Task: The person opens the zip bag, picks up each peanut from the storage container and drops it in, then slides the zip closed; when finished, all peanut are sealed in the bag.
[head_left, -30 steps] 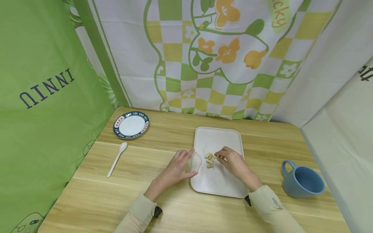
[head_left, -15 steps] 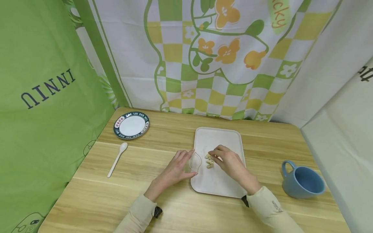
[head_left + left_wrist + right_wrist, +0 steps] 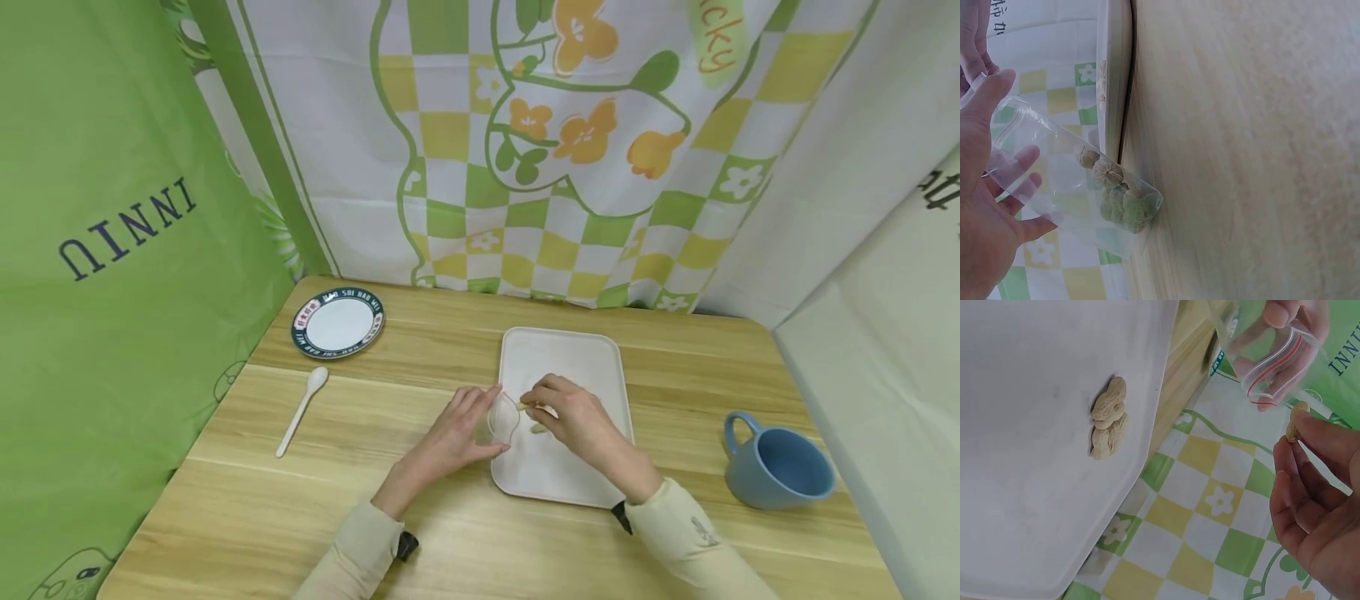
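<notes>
My left hand (image 3: pixel 453 429) holds a clear zip-lock bag (image 3: pixel 1054 169) by its mouth, which gapes toward the tray's left side. Several peanuts (image 3: pixel 1108 173) lie in the bottom of the bag in the left wrist view. Between thumb and fingertips, my right hand (image 3: pixel 577 421) pinches a single peanut (image 3: pixel 1297 422) right at the bag's mouth. A small cluster of peanuts (image 3: pixel 1110 419) lies on the white tray (image 3: pixel 555 475); in the head view the right hand covers most of it.
A dark-rimmed plate (image 3: pixel 337 323) sits at the back left, with a white spoon (image 3: pixel 302 412) in front of it. On the right stands a blue mug (image 3: pixel 780 467), handle toward the back left. Curtains (image 3: pixel 525 167) enclose the wooden table (image 3: pixel 450 533).
My right hand reached into the peanuts, took one and carried it left to the bag's mouth. The left hand and bag stay nearly still.
</notes>
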A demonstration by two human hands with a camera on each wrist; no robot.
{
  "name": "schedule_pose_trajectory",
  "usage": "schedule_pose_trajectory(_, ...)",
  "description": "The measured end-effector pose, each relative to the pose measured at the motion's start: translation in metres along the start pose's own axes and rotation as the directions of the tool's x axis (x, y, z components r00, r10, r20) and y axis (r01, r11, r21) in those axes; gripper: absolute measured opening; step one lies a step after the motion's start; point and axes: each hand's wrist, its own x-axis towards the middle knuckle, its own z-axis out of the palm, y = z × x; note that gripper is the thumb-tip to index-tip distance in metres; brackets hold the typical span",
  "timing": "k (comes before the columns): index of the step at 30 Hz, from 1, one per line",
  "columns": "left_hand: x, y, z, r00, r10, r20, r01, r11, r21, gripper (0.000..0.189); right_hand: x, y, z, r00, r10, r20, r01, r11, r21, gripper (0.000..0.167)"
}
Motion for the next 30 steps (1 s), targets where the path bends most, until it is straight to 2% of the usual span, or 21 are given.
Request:
schedule_pose_trajectory(7,0.0,0.001,0.001,1.0,0.004,-0.001,-0.004,1.0,-0.008,0.084,0.002,-0.005,0.004,0.999,-0.031,0.025,0.032,0.999,-0.029,0.017)
schedule_pose_trajectory(16,0.002,0.001,0.001,0.999,-0.01,0.032,0.01,1.0,-0.015,0.083,0.002,-0.01,0.008,0.996,-0.044,0.075,0.051,0.995,-0.09,0.017)
schedule_pose_trajectory(30,0.003,0.001,0.002,1.0,0.023,0.009,-0.023,1.0,-0.01,0.083,0.003,-0.013,0.014,0.995,-0.054,0.082,0.06,0.996,-0.072,0.014)
